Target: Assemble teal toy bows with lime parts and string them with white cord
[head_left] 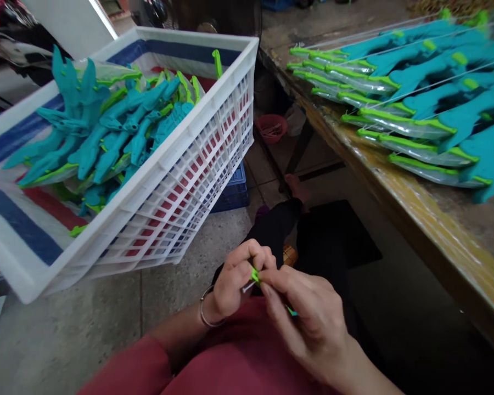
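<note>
In front of my lap both hands meet on a small bright green plastic piece [254, 275]. My left hand [234, 277] is closed, its thumb and fingers curled around the piece. A thin metal pin or screw [248, 286] sticks out beside it, below the left thumb. With thumb and forefinger, my right hand [304, 307] pinches the piece from the other side. A bit of teal plastic [291, 311] shows under the right fingers; the rest of what I hold is hidden by my hands.
At left a white plastic basket [197, 164] with a striped lining holds many teal, dolphin-like plastic parts [119, 131] with green trim. On the wooden table [379, 186] at right, similar teal parts [473, 120] lie in rows. Beneath are a blue crate [233, 192] and a pink bowl [271, 127].
</note>
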Motion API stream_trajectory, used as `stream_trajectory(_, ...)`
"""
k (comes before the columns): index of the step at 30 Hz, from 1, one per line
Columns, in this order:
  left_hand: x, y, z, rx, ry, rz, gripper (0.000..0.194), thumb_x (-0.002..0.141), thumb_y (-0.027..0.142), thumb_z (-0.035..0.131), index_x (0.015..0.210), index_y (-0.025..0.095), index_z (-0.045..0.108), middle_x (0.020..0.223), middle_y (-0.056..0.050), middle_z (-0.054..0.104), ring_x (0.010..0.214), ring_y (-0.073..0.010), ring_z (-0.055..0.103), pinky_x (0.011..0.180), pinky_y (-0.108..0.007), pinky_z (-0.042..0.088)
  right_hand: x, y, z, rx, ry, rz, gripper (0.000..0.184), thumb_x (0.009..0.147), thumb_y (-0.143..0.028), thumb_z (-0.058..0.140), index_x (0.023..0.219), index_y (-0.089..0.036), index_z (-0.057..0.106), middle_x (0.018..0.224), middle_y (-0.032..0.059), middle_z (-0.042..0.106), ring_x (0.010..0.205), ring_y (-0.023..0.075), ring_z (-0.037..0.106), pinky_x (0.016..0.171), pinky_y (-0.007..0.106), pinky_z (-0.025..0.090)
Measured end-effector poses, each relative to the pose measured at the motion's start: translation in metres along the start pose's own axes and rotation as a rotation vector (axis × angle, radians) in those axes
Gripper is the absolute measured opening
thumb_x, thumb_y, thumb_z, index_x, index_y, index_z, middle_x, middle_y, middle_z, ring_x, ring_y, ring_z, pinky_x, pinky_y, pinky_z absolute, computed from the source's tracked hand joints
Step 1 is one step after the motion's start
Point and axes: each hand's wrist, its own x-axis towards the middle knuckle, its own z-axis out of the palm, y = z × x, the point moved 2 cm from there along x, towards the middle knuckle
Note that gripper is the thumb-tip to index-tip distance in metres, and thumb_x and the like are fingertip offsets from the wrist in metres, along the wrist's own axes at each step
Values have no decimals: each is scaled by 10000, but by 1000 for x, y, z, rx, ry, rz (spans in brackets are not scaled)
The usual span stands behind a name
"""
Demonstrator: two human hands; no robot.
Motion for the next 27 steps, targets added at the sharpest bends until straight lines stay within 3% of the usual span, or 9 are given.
stream_trajectory(4, 4, 1, 0, -3, 32, -84, 305, 985, 475, 516, 859, 197, 529, 801, -25, 512, 704, -160, 447, 666, -296, 381, -2, 16, 8, -206, 40, -110, 345, 987, -84, 566, 1322, -159, 531, 972, 80, 729, 768, 166, 705, 656, 257, 573)
stream_trajectory(9, -1, -3, 0, 79, 116, -141, 316, 1055, 465, 427, 972, 197, 573, 827, -13, 502, 743, -154, 457, 703, -278, 409, 1, 28, 11, -348, 112, -183, 358, 1019, -84, 530, 1374, -126, 519, 943, 96, 721, 759, 168, 693, 661, 266, 567)
stream_trajectory(13, -3, -7, 1, 263, 149, -138, 323, 1063, 494, 417, 1025, 207, 561, 889, -12, 490, 811, -160, 462, 758, -278, 431, 6, 32, 8, -370, 160, -192, 286, 1015, -64, 506, 1282, -126, 587, 785, 45, 631, 625, 136, 585, 538, 239, 479)
stream_trajectory(18, 7, 1, 10, 501, 144, -102, 340, 1060, 527, 402, 1055, 213, 534, 950, -15, 496, 905, -171, 492, 867, -285, 451, 13, 41, 5, -422, 286, -298, 193, 980, -46, 551, 1148, -107, 621, 868, 93, 663, 785, 195, 616, 667, 308, 529)
stream_trajectory(22, 11, 8, 14, 540, 148, -55, 345, 1053, 536, 421, 1118, 223, 551, 1007, -21, 538, 952, -165, 530, 911, -276, 465, 18, 34, -1, -498, 283, -401, 133, 942, -19, 589, 1045, -97, 623, 803, 84, 650, 745, 203, 594, 647, 334, 477)
stream_trajectory(24, 14, 6, 11, 539, 145, -51, 340, 1058, 517, 423, 1108, 214, 568, 956, -22, 576, 894, -156, 564, 854, -271, 490, 19, 21, -10, -445, 311, -396, 150, 922, 0, 599, 1022, -109, 623, 790, 66, 633, 708, 178, 574, 624, 314, 459)
stream_trajectory(27, 18, -2, 0, 434, 148, -64, 337, 1067, 494, 401, 1067, 203, 570, 745, 13, 567, 626, -126, 554, 600, -245, 481, 21, 6, -28, -221, 438, -241, 137, 936, -24, 579, 978, -149, 617, 803, 35, 600, 677, 135, 552, 573, 257, 436)
